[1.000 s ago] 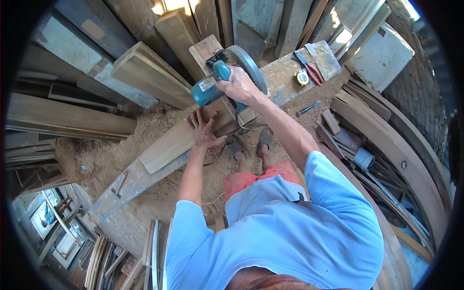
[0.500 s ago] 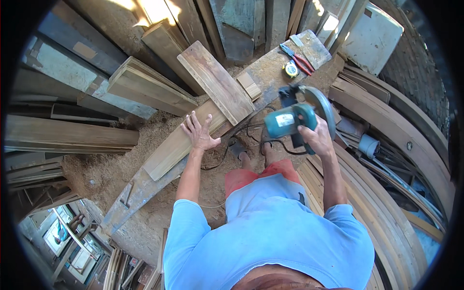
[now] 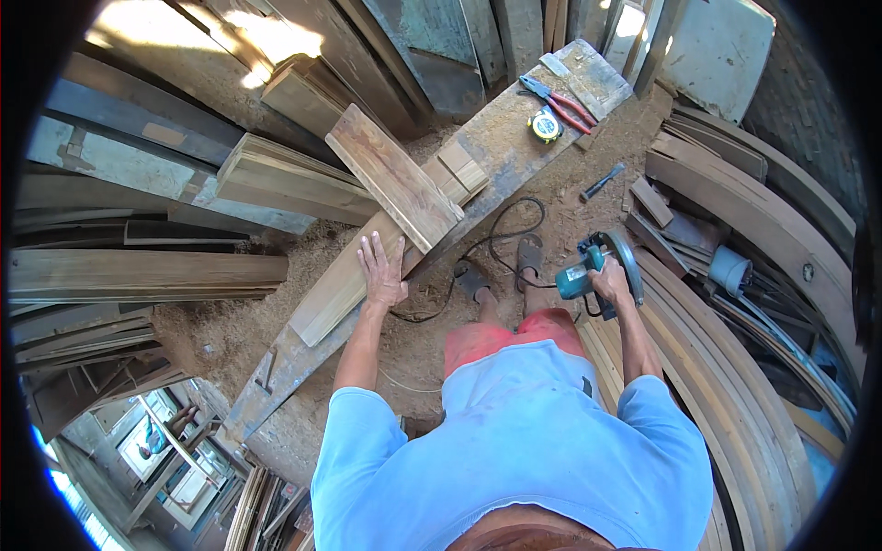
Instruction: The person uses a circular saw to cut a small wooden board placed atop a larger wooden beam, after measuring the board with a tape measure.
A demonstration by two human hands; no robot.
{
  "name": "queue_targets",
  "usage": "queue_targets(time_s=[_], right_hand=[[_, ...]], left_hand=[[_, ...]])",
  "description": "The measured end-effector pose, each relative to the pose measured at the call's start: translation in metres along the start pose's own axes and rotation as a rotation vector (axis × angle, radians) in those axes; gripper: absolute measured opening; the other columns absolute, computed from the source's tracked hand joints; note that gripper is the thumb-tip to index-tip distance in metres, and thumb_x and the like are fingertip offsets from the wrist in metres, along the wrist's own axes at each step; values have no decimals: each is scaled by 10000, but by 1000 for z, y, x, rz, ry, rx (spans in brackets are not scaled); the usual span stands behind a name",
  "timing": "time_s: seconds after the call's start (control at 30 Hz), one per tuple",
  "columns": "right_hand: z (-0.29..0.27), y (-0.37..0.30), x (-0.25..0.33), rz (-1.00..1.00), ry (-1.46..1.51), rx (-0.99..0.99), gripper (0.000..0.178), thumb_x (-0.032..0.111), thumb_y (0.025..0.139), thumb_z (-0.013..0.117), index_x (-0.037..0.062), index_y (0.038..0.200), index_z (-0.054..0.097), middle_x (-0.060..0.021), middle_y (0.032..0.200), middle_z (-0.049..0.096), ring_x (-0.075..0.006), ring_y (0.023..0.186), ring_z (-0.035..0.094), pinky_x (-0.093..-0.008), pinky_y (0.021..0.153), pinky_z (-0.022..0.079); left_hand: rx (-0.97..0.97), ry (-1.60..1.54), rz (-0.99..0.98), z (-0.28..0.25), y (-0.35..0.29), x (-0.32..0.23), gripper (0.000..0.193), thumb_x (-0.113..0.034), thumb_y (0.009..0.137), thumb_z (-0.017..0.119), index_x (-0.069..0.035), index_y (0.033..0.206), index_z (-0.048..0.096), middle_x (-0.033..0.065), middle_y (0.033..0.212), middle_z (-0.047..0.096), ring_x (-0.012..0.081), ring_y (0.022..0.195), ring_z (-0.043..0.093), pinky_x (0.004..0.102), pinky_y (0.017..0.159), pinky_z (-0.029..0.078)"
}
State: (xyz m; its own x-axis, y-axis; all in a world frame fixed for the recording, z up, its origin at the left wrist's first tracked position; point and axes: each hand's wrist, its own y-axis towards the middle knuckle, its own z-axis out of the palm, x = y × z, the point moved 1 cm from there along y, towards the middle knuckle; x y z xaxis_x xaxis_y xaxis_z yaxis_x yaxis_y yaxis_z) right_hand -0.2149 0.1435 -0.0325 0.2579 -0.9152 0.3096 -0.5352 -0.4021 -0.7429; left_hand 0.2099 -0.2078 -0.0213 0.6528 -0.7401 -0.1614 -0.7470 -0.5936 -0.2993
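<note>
With its fingers spread, my left hand (image 3: 382,275) rests on a pale wooden board (image 3: 333,296) that lies along a narrow, dusty workbench (image 3: 266,390). Just beyond those fingers a browner plank (image 3: 393,176) crosses over the board. A small wood block (image 3: 462,165) lies beside that plank. On my right, away from the bench, my right hand (image 3: 610,279) is wrapped round the handle of a teal circular saw (image 3: 574,280). Its round guard (image 3: 627,262) faces right, and a black cord (image 3: 491,243) loops over the floor near my feet.
Pliers (image 3: 560,103) with red handles and a tape measure (image 3: 545,125) lie at the bench's far end. A chisel-like tool (image 3: 603,182) is on the sawdust floor. Stacked planks (image 3: 717,386) line my right; leaning boards (image 3: 147,271) crowd the left.
The circular saw in my right hand has moved down and away from the bench, nearer my right side. My left hand stays on the board, its fingers drawn slightly closer together.
</note>
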Motion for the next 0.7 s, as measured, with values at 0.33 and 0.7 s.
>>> queue_targets(time_s=[0.33,0.7], right_hand=[[57,78,-41,51,-205,168,406,146,830,716,-63,1176,675,-339,1155,721,-468,1132,709,-548,938,583],[117,175,-78,141,-360,109,281,91,878,654,-21,1134,620,-297,1117,747,-466,1057,739,-544,888,605]], left_hand=[[80,6,-37,-9,11,-6,1291,-211,602,797,-258,1712,141,361,1717,30,612,1572,-4,720,1257,57],[-263,77,66,15,3,-9,955,-514,871,585,-261,1710,204,394,1683,171,618,1540,170,744,1207,173]])
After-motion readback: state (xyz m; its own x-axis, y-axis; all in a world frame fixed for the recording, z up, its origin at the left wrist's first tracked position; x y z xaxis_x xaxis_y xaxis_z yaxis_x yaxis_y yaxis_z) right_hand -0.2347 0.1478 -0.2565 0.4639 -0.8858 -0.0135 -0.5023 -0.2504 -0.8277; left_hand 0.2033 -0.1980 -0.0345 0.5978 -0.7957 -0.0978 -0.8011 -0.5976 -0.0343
